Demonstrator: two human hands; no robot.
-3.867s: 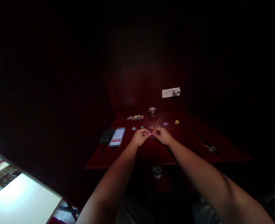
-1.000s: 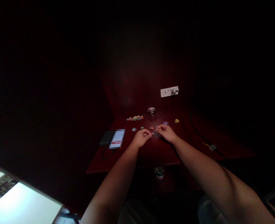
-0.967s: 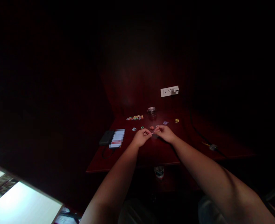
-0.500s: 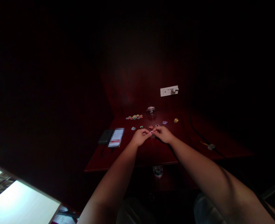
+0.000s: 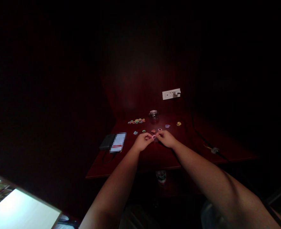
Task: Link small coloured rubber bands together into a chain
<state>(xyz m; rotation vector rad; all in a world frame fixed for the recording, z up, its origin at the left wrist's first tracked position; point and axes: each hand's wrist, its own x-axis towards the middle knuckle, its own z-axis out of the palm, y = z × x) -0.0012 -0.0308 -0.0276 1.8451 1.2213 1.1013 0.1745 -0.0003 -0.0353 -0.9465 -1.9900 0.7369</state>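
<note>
My left hand [image 5: 143, 142] and my right hand [image 5: 165, 138] meet over the dark red table, both closed in a pinch on one small pink hair tie [image 5: 154, 137]. Just beyond my fingers lie an orange-red bunch of hair ties [image 5: 153, 131] and another pink hair tie [image 5: 160, 129]. A green hair tie [image 5: 144, 131] and light blue hair ties [image 5: 135, 133] rest farther left. Purple hair ties [image 5: 167, 126] and yellow hair ties [image 5: 179, 123] lie to the right. At the back left is a mixed pile of colourful hair ties [image 5: 137, 121].
A clear jar [image 5: 153, 114] with a lid stands at the back. On the left lie a black case [image 5: 107, 142] and a phone [image 5: 118, 142] with a blurred screen. A wall socket [image 5: 171, 94] feeds a dark cable along the right side. Below the table edge sits a cup [image 5: 161, 176].
My fingertips have drawn slightly apart, and the ring of the pink hair tie shows more clearly between them. The whole view has shifted a little.
</note>
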